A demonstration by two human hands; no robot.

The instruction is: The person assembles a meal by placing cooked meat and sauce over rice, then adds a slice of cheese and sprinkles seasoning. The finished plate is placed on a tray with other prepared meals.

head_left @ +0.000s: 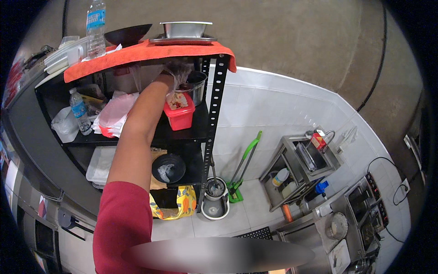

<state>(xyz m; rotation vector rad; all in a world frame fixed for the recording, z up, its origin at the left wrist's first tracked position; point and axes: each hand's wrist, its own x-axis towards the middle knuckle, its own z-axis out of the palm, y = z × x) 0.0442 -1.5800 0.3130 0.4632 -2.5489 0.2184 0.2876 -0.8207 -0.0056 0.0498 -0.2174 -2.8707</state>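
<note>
My left arm, in a dark red sleeve, reaches up and into the upper shelf of a black metal rack (217,91). My left hand (172,74) is at the back of that shelf, under the orange cloth, with thin clear plastic (180,72) around it. Shadow and plastic hide the fingers, so I cannot tell their pose. Just below the hand stands a red plastic tub (181,119) with a stained, whitish piece (177,101) on top. A metal pot (197,89) stands right beside it. White and pink folded bags (117,112) lie left of my forearm. My right hand is out of view.
Atop the rack, an orange cloth (137,54) carries a steel pan (185,30), a dark wok (128,34) and a water bottle (96,29). Below lies a black bowl (175,176). To the right are a mop bucket (215,209), green dustpan (235,194) and steel sink (315,157).
</note>
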